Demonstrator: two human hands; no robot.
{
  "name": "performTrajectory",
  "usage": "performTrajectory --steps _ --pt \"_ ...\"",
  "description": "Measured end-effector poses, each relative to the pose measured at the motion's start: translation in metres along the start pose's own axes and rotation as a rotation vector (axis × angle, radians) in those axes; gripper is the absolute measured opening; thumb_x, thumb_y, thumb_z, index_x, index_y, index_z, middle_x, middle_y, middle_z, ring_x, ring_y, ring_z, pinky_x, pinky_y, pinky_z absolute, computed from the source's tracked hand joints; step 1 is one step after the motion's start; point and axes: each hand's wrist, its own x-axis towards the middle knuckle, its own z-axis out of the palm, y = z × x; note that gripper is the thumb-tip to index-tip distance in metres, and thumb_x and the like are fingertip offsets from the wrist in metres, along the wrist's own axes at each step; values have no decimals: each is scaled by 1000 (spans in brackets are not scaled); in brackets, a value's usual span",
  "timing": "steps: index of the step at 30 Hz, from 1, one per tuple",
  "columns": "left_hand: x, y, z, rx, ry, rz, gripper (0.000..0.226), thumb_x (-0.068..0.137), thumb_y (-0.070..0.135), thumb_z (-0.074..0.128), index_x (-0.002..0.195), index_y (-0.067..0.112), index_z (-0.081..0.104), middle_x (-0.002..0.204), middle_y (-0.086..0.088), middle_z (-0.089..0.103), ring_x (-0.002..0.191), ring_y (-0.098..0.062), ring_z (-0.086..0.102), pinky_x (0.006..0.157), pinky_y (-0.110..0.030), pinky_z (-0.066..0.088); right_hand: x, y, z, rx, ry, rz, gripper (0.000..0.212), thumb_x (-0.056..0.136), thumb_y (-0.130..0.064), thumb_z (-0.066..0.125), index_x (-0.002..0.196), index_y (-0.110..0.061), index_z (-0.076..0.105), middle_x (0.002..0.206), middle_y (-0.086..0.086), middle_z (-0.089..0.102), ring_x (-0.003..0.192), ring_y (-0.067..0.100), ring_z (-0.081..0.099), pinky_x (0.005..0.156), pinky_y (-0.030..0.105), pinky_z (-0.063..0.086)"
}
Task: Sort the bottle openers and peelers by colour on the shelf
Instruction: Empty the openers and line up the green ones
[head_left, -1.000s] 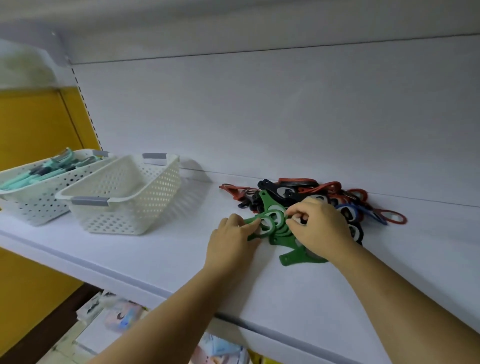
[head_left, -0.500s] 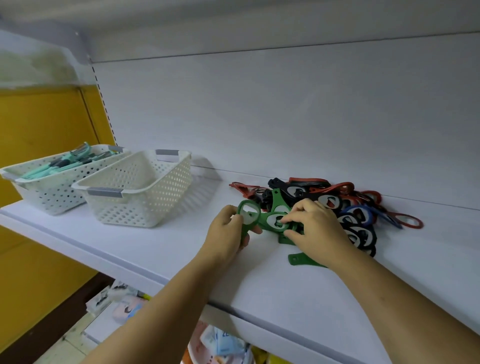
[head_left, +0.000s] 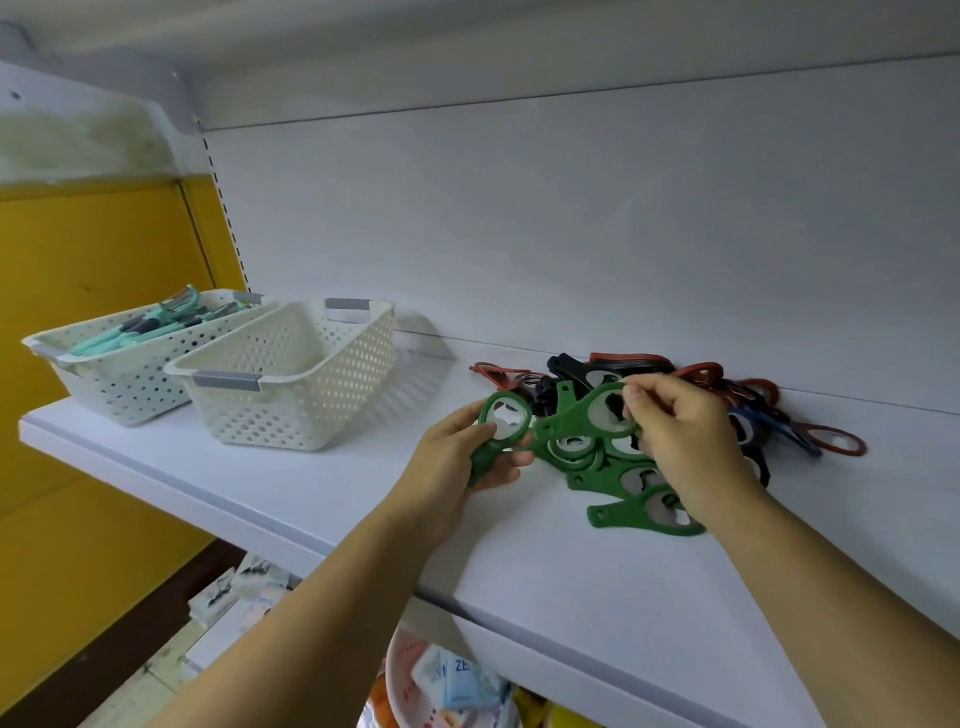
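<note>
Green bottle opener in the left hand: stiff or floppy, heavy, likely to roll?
Probably stiff: the green bottle opener juts out unbent though the left hand grips only its handle. Likely light, being thin, holed plastic. Flat, so unlikely to roll; it should slide on the smooth shelf.

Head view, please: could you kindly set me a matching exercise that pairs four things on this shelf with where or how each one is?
Column 1
1. left hand
2. right hand
3. teal peelers
4. red opener

Column 2
A. in the far-left white basket
B. holds a green opener by its handle
C. pinches the ring of a raised green opener above the pile
D. at the right end of the pile on the shelf

Pairs: 1-B, 2-C, 3-A, 4-D
</note>
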Motion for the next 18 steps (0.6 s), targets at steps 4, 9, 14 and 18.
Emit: performTrajectory --steps 4,9,14,18 --pt "1 -1 2 68 -69 -33 29 98 2 39 109 15 63 89 -10 73 70 -26 70 54 -26 54 -4 -1 9 -6 -117 40 16 93 -15 57 100 -17 71 57 -13 59 47 3 46 50 18 38" --pt "-1 0 3 254 -136 -13 24 100 19 43 113 17 63 86 -5 71 60 -18 65 46 -21 41 -12 -3 20 -113 -157 -18 15 92 -15 60 102 -16 72 49 -25 57 46 -8 52 48 8 41" --pt "0 -3 1 377 -247 16 25 94 15 57 119 19 58 98 -10 74 57 -10 56 48 -20 36 -15 -7 27 -80 -142 50 18 88 -15 66 105 -16 70 80 -5 67 55 6 61 53 18 53" --pt "2 -4 1 362 -214 27 23 97 12 52 118 20 57 97 -9 74 56 -12 57 48 -22 36 -8 -11 1 -540 -301 -129 7 83 -27 70 88 -31 72 81 -18 62 67 1 56 62 15 43"
